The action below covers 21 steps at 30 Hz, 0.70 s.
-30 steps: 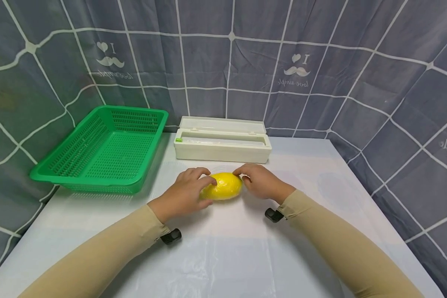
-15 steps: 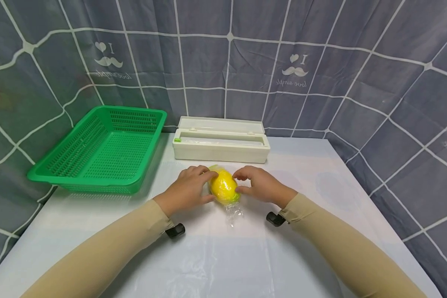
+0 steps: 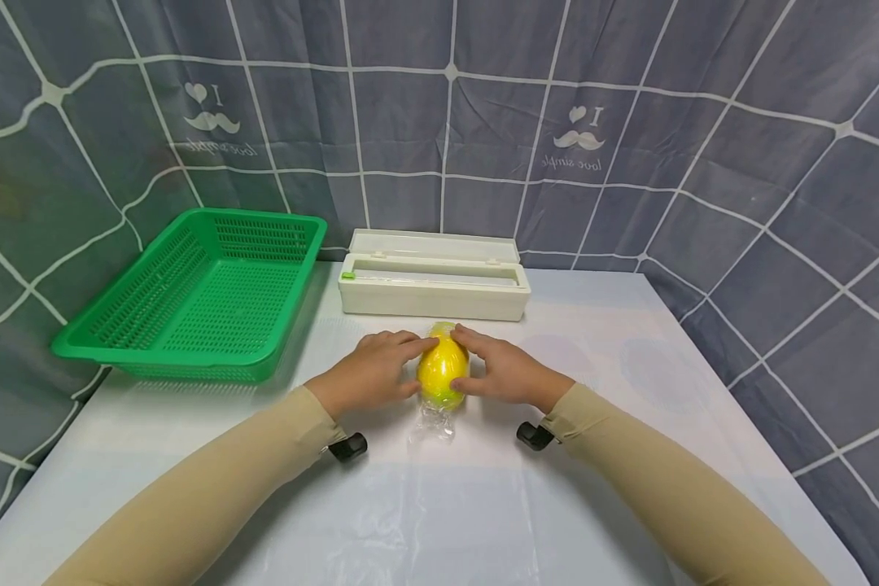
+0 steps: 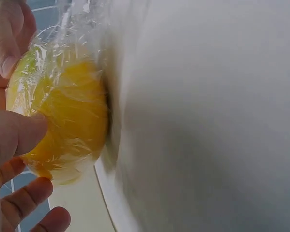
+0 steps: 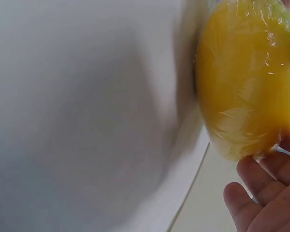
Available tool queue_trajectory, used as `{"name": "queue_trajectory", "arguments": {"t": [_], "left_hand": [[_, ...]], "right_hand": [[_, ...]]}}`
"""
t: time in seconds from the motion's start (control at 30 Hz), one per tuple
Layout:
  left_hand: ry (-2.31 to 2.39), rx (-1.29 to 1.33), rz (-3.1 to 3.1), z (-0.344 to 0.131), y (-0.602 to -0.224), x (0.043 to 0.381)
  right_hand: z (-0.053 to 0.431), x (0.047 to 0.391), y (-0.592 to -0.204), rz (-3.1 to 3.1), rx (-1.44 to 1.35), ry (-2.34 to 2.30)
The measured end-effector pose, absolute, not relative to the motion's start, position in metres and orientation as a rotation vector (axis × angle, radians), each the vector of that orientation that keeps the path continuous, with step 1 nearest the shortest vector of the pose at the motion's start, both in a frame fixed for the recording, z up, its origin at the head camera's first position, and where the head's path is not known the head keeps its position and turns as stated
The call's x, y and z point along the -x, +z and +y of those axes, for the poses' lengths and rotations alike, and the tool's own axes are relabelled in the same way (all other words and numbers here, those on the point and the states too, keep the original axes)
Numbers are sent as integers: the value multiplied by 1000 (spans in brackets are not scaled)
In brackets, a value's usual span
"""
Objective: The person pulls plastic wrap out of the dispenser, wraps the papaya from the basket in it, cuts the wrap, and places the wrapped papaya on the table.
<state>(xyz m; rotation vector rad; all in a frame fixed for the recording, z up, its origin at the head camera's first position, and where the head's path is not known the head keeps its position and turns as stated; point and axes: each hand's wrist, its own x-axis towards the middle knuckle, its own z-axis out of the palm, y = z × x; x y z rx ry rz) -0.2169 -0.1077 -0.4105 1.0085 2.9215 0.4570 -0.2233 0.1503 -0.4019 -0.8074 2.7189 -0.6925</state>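
An oval yellow fruit (image 3: pixel 442 366), greenish at its ends, lies on the table wrapped in clear plastic film. A crumpled tail of film (image 3: pixel 434 423) sticks out at its near end. My left hand (image 3: pixel 369 370) holds the fruit from the left; in the left wrist view its thumb (image 4: pixel 23 133) is against the wrapped side. From the right, my right hand (image 3: pixel 509 366) holds it with thumb and fingers. Several right fingers (image 5: pixel 261 183) show at the far end of the yellow fruit (image 5: pixel 246 82) in the right wrist view.
Behind the hands stands a long white cling film box (image 3: pixel 435 295) with its lid raised. A green perforated basket (image 3: pixel 264 362) is at the left. The white-covered table (image 3: pixel 447 521) meets a grey checked curtain (image 3: pixel 403 122) at the back.
The yellow fruit has turned from lying crosswise to pointing toward me, its film tail now at the near end. My fingers have shifted around it; the right hand has closed in on it.
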Motion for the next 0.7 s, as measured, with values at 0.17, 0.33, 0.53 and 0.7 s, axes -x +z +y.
{"name": "queue_trajectory", "arguments": {"t": [0.17,0.33,0.53,0.7], "left_hand": [[422,-1060,2944,-109,-410,211],[431,-1258,2909,-114,-407,201],[365,-1584,2862,-113,-410,195],[377,-1723,2879,-112,-410,192]], "right_hand": [[150,225,-404,2736,798,-683],[150,228,-403,2736,767,-676],[149,229,-402,2730,736,-709],[147,229,-402,2714,748,-725]]}}
